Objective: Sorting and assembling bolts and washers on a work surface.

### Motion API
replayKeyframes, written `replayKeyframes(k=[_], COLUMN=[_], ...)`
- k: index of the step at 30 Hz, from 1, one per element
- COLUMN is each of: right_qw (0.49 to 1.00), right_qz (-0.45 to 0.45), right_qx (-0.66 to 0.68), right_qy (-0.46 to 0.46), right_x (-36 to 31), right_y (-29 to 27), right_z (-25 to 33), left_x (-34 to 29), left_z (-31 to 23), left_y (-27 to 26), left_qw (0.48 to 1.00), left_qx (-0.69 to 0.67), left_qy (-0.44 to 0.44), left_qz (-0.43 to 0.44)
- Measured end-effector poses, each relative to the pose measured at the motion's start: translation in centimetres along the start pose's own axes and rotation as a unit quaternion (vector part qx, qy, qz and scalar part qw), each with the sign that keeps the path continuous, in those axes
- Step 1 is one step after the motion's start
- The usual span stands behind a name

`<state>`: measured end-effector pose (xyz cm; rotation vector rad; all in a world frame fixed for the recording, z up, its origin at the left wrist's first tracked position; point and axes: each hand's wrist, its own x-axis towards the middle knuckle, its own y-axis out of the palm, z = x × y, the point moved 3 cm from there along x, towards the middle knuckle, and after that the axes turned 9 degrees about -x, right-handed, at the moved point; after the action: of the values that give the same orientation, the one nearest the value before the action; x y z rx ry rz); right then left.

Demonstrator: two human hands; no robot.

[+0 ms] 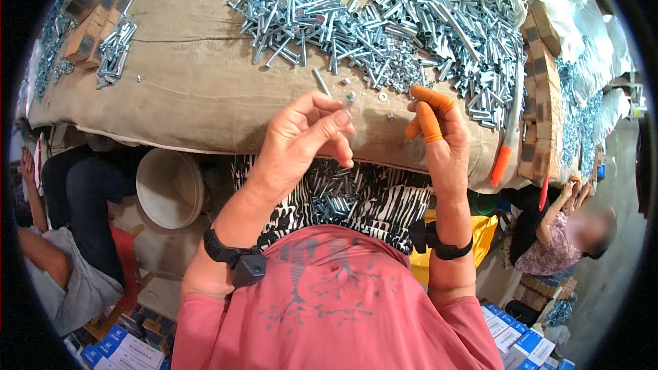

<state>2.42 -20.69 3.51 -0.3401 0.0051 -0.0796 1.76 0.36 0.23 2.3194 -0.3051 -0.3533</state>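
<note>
My left hand (pixel 301 133) is closed in a pinch over the near edge of the cloth-covered table (pixel 205 89). A short metal bolt (pixel 351 98) sticks up at its thumb and fingertips, slightly blurred. My right hand (pixel 442 133) wears orange finger covers (pixel 430 120) and is bent closed. Something small and pale shows at its fingertips, too small to name. Between and beyond the hands lie a loose bolt (pixel 321 82), a washer (pixel 382 96) and a few nuts. Farther back spreads a large heap of bolts (pixel 295 14) and metal sleeves (pixel 466 48).
Several bolts (pixel 336 200) rest in my lap on patterned cloth. Bricks (pixel 545 103) border the table at right, beside an orange-handled tool (pixel 502 164). A white bucket (pixel 170 188) is below at left. Other people (pixel 558 243) sit at both sides; boxes (pixel 521 342) stand behind.
</note>
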Motion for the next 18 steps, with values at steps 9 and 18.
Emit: replayKeyframes(k=[9,18], right_qw=[0.891,0.978], right_qz=[0.026,0.072], right_qx=[-0.393,0.193], right_qy=[-0.225,0.038], right_x=[-0.1,-1.7], right_y=[0.6,0.1], right_z=[0.0,-0.5], left_x=[0.6,0.3], left_z=[0.5,1.9], left_y=[0.7,2.5], left_qw=[0.999,0.997], left_qx=[0.012,0.033], left_qy=[-0.035,-0.037], left_qz=[0.013,0.054])
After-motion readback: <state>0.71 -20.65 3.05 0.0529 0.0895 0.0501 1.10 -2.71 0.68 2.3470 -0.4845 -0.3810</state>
